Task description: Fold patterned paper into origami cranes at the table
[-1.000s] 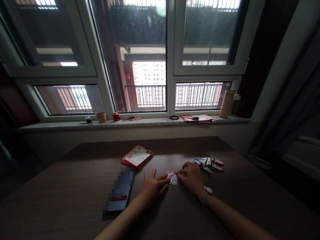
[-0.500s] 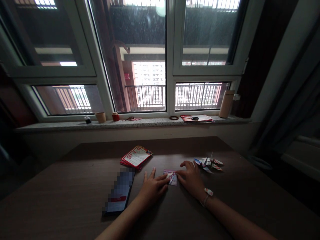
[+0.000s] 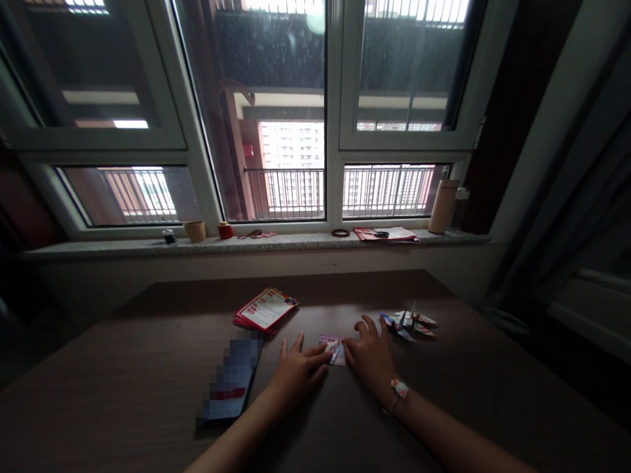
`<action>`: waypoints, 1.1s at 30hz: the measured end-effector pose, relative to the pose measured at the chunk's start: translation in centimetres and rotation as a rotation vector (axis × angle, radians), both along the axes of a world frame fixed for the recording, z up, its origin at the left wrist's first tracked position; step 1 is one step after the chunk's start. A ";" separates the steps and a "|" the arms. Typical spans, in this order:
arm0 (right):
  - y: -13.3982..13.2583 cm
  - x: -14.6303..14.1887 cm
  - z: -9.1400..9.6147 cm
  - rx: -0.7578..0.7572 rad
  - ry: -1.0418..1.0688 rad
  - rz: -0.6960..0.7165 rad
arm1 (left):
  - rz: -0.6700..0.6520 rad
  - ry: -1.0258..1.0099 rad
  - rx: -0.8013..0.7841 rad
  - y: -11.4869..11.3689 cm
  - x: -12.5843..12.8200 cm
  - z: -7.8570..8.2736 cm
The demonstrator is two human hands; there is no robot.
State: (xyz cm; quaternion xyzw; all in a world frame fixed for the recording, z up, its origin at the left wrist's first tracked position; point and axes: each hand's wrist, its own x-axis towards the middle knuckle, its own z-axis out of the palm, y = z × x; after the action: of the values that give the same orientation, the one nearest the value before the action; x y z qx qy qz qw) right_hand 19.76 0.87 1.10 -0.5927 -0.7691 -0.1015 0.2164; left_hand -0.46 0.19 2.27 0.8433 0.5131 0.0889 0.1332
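Observation:
A small patterned folded paper lies flat on the dark wooden table. My left hand rests palm down just left of it, fingers spread, fingertips pressing its left edge. My right hand lies on the paper's right side, fingers stretched out and pressing it down; a bracelet sits on that wrist. Neither hand lifts the paper.
Several folded paper cranes sit right of my right hand. A stack of red leaflets lies behind my left hand, a blurred flat object to its left. The windowsill holds small cups, scissors, papers and a tall cylinder.
My right hand's fingers have spread out and lie flatter over the paper's right edge. The view has shifted slightly. The left hand stays in place.

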 end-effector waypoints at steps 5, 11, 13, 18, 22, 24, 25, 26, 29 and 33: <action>-0.2 0.0 -0.1 0.011 -0.024 0.011 | -0.003 0.000 0.002 0.0 0.0 0.0; 0.0 0.6 0.1 -0.014 0.097 0.006 | -0.001 -0.010 0.014 0.0 -0.1 -0.2; 0.3 1.0 0.0 -0.081 0.193 -0.017 | -0.004 -0.013 0.010 0.0 -0.1 -0.2; 1.1 1.6 -0.2 -0.165 0.321 -0.023 | 0.001 -0.007 0.001 0.0 -0.2 -0.1; 1.5 1.6 -0.5 -0.186 0.398 -0.056 | 0.000 -0.015 0.008 0.1 -0.2 -0.3; 1.7 1.7 -0.6 -0.195 0.435 -0.073 | -0.003 -0.014 0.013 0.1 -0.3 -0.5; 1.8 1.7 -0.7 -0.197 0.445 -0.076 | -0.003 -0.012 0.014 0.1 -0.3 -0.6; 1.8 1.7 -0.7 -0.197 0.450 -0.077 | -0.003 -0.010 0.014 0.1 -0.3 -0.6; 1.8 1.7 -0.7 -0.193 0.444 -0.076 | 0.000 -0.013 0.010 0.2 -0.4 -0.7; 1.4 1.6 -0.4 -0.136 0.446 0.007 | 0.005 -0.014 0.016 0.2 -0.4 -0.7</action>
State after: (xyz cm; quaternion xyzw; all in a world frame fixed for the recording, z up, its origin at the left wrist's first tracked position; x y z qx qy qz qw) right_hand 21.38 2.31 0.69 -0.6110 -0.7093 0.0848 0.3410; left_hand -0.82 0.38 1.62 0.8424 0.5135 0.0995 0.1297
